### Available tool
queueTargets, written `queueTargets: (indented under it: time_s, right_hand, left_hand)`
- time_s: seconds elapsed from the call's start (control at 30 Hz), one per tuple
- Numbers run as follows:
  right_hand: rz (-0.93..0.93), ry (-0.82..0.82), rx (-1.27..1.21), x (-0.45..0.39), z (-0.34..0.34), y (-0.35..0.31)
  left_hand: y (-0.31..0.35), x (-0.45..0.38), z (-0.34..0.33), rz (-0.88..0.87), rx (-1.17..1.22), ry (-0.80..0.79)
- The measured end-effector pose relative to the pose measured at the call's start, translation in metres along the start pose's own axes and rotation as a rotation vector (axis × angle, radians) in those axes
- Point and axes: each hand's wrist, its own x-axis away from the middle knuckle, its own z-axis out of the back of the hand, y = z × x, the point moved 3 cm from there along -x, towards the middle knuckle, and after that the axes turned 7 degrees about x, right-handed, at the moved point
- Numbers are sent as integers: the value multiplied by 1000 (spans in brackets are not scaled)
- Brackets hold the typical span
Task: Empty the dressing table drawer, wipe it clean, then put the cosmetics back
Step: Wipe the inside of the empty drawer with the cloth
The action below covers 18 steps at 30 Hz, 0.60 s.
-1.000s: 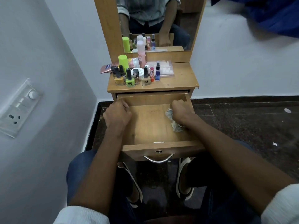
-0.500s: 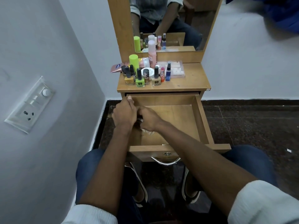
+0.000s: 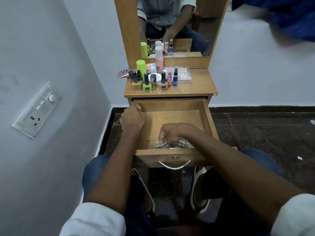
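The wooden drawer (image 3: 207, 116) is pulled out and holds nothing but a patterned cloth (image 3: 182, 144). My right hand (image 3: 172, 132) grips the crumpled cloth and presses it on the drawer floor near the front wall. My left hand (image 3: 132, 117) holds the drawer's left wall near its back corner, fingers curled over the edge. The cosmetics stand on the dressing table top (image 3: 201, 87): several nail polish bottles (image 3: 147, 86), a green tube (image 3: 141, 66), a pink bottle (image 3: 158, 61), a white jar (image 3: 156, 78), a blue spray bottle (image 3: 175, 77) and a clear box (image 3: 184, 76).
A mirror (image 3: 179, 26) rises behind the table top. The white wall with a switch panel (image 3: 36, 110) is close on the left. Dark tiled floor (image 3: 264, 126) lies to the right. My knees and shoes (image 3: 199, 189) are under the drawer front with its metal handle (image 3: 174, 165).
My right hand has swept the cloth from the drawer's right side to the left wall, then back to the front middle. The left hand stays on the left wall.
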Motion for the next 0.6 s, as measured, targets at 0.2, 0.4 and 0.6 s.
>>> queueTargets:
  time_s: [0.2,0.4,0.6]
  right_hand:
    - [-253,-81,87,39,13,78]
    - [-217,10,47,37,7,65]
    - [-222,127,-300,39,-1,73]
  left_hand:
    - [2,7,0,-50,-84,-6]
    - [17,23,-5,-108,-223,-48]
    - [47,62,-44,-127,-74,-339]
